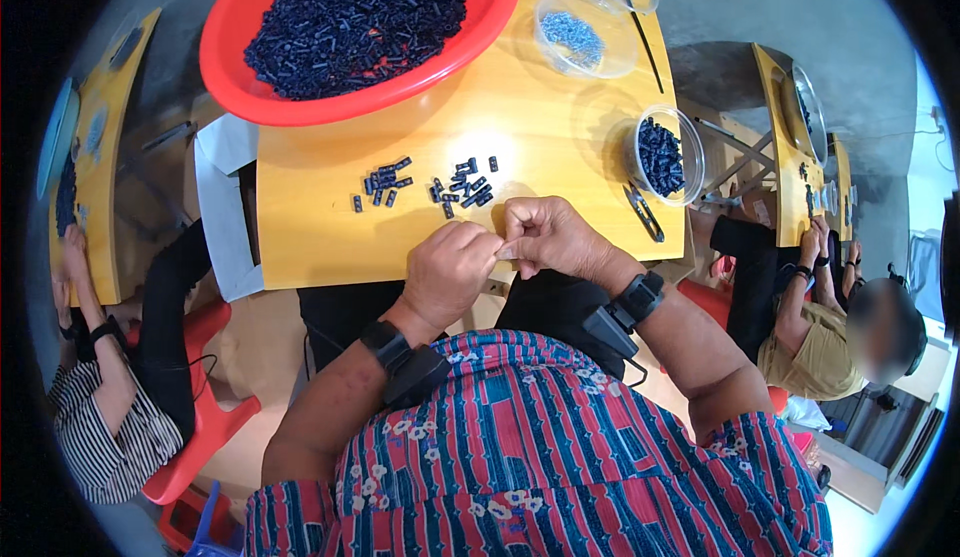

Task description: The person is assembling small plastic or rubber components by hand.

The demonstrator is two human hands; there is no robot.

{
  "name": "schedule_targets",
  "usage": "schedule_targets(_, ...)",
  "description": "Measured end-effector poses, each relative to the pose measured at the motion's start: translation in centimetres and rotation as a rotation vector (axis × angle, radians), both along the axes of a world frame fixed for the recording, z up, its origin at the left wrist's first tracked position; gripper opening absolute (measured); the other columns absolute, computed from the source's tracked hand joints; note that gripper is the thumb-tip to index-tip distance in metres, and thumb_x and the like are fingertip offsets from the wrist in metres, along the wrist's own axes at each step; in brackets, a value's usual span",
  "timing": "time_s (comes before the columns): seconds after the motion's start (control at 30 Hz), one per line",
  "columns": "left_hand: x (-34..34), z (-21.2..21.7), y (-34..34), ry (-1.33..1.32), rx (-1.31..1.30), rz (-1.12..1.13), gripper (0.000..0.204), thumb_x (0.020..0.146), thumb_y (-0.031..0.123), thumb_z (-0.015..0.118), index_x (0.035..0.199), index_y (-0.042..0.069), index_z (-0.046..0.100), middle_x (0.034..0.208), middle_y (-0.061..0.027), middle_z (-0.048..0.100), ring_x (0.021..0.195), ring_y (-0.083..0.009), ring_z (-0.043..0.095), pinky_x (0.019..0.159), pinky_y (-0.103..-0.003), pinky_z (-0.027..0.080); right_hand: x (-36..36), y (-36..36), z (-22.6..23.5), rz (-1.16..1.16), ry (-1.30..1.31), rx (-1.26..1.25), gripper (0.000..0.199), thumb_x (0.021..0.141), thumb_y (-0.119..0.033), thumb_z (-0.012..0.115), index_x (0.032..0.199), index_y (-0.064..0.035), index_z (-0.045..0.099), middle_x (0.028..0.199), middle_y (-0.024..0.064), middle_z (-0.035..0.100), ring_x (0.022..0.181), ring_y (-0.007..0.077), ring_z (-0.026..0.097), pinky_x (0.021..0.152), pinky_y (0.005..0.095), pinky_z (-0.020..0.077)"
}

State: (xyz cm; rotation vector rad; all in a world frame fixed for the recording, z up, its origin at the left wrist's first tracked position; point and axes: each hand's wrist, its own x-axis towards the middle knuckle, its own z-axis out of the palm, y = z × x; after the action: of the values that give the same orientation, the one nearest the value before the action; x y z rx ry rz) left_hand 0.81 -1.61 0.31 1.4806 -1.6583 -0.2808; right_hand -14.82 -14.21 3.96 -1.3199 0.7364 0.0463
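My left hand (448,269) and my right hand (556,239) meet at the near edge of the yellow table (320,247), fingertips touching. Both are closed in a pinch, and whatever they hold is hidden or too small to name. Just beyond them lies a loose pile of small black plastic pieces (465,187). A second pile of the same black pieces (383,183) sits to its left. To the right of my right hand are black-handled snips (643,213), lying beside a clear round tub (694,172) filled with black pieces.
A big red basin (225,77) heaped with black pieces stands at the far left of the table. A clear bowl (620,42) of small silvery parts is at the far right. Seated people work at other tables on the left (110,397) and right (820,347).
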Motion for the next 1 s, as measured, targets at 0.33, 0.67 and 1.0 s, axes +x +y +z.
schedule_targets(0.33, 0.1, 0.1, -0.4, 0.103, 0.104, 0.031, 0.011, 0.077, 0.009, 0.075, 0.086, 0.005, 0.069, 0.081, -0.0106, 0.065, 0.076, -0.0304, 0.064, 0.066, -0.040, 0.052, 0.3, 0.3, 0.4, -0.114, 0.009, 0.010, 0.015, 0.087, -0.003, 0.075, 0.084, -0.0059, 0.061, 0.073, -0.0020, 0.062, 0.063, 0.0070, 0.062, 0.053, 0.0224, 0.0460)
schedule_targets(0.67, 1.8, 1.3, -0.5, 0.716, 0.511, -0.003, 0.013, 0.089, 0.011, 0.074, 0.087, -0.002, 0.073, 0.074, 0.0009, 0.066, 0.065, -0.0053, 0.056, 0.060, -0.023, 0.046, -0.6, 3.4, -1.3, -0.279, -0.300, -0.073, 0.035, 0.089, 0.007, 0.068, 0.122, -0.0019, 0.066, 0.094, 0.0019, 0.067, 0.092, 0.0146, 0.070, 0.081, 0.0275, 0.0585)
schedule_targets(1.0, 2.2, 1.0, 0.0, 0.855, 0.478, -0.078, 0.023, 0.100, 0.018, 0.064, 0.093, -0.001, 0.073, 0.078, -0.0007, 0.067, 0.070, -0.0064, 0.058, 0.065, -0.023, 0.050, 0.1, 4.1, -2.1, -0.307, -0.368, -0.134, 0.027, 0.093, 0.006, 0.062, 0.119, -0.0007, 0.065, 0.105, 0.0065, 0.070, 0.095, 0.0145, 0.069, 0.084, 0.0292, 0.0587)
